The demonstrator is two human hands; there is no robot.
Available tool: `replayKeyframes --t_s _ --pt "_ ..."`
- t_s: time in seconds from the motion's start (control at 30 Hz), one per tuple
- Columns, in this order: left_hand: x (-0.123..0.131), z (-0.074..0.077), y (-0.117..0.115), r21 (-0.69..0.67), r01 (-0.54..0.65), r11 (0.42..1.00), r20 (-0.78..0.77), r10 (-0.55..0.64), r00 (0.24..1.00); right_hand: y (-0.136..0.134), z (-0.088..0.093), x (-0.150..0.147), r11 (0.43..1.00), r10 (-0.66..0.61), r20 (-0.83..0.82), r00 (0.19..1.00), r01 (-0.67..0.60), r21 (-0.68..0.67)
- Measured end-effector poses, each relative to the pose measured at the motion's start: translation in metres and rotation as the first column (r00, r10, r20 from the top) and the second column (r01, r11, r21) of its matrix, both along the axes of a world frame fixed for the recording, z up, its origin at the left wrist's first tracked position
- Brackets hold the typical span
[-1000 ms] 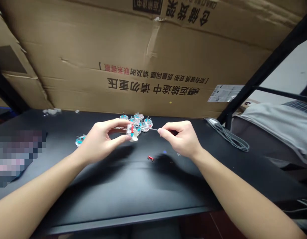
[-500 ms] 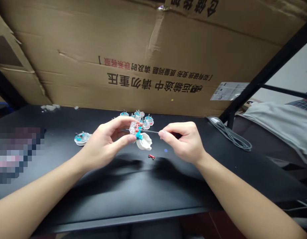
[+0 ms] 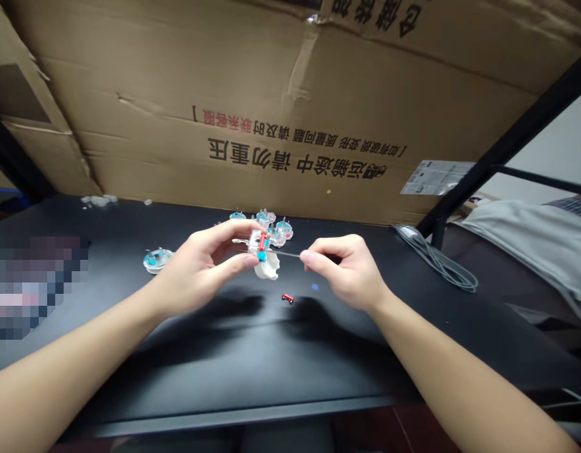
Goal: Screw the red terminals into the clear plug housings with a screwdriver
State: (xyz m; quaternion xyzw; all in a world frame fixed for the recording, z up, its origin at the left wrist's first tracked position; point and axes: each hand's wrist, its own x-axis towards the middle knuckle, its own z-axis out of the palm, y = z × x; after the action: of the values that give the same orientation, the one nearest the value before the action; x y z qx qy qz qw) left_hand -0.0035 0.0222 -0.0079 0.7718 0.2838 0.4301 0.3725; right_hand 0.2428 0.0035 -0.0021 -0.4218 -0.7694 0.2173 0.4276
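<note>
Between the thumb and fingers of my left hand [image 3: 208, 267] is a small clear plastic assembly [image 3: 254, 244] with red and blue parts, held above the table. My right hand [image 3: 340, 267] pinches a thin metal rod [image 3: 288, 254], whose far end reaches to the assembly; whether it passes through is hard to make out. Just below the assembly shows a white curved shell [image 3: 268, 267]; I cannot tell whether it is attached. On the table under my hands lies a tiny red part with dark ends [image 3: 287, 298].
Several clear-and-blue round pieces [image 3: 282, 233] sit behind my hands, and another round piece [image 3: 157, 260] lies left of them. A coiled grey cable [image 3: 436, 261] rests at the right. A large cardboard sheet [image 3: 153, 151] stands along the back of the black table [image 3: 215, 390].
My left hand has turned the assembly, so the white shell sits further left and shows less of itself. The rod stays at the assembly. The whole view has shifted slightly.
</note>
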Motion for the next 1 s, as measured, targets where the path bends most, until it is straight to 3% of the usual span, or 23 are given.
replayKeyframes --t_s 0.17,0.37,0.47,0.53,0.67,0.8,0.87,0.93,1.0 --pt "-0.005 0.005 0.004 0.072 0.02 0.997 -0.077 -0.014 0.997 0.005 0.002 0.001 0.955 0.161 -0.043 0.986 -0.167 -0.247" --pt "-0.009 0.009 0.007 0.185 0.057 0.981 -0.144 -0.03 0.989 0.009 -0.002 0.004 0.844 0.229 -0.117 0.966 -0.257 -0.47" --pt "-0.011 0.01 0.007 0.228 0.056 0.972 -0.248 0.002 0.969 0.009 -0.004 0.005 0.801 0.234 -0.126 0.964 -0.265 -0.537" --pt "-0.012 0.011 0.007 0.253 0.05 0.966 -0.29 0.026 0.957 0.008 -0.005 0.003 0.821 0.208 -0.113 0.972 -0.236 -0.519" --pt "-0.009 0.012 0.006 0.213 0.033 0.976 -0.264 0.025 0.964 0.001 -0.002 -0.007 0.945 0.069 -0.09 0.994 -0.094 -0.313" --pt "-0.004 0.012 0.001 0.115 0.016 0.993 -0.196 0.007 0.981 -0.008 0.0 -0.01 0.996 -0.08 -0.038 0.996 0.079 -0.042" --pt "0.0 0.009 0.0 0.03 0.011 0.999 -0.157 -0.006 0.988 -0.011 0.0 -0.007 0.964 -0.173 0.04 0.984 0.161 0.211" --pt "0.004 0.004 0.0 -0.094 0.025 0.995 -0.082 -0.032 0.996 -0.013 0.0 -0.003 0.865 -0.272 0.11 0.956 0.193 0.463" --pt "0.008 -0.003 0.002 -0.201 0.054 0.978 0.011 -0.053 0.999 -0.012 0.001 -0.002 0.804 -0.309 0.105 0.945 0.201 0.56"
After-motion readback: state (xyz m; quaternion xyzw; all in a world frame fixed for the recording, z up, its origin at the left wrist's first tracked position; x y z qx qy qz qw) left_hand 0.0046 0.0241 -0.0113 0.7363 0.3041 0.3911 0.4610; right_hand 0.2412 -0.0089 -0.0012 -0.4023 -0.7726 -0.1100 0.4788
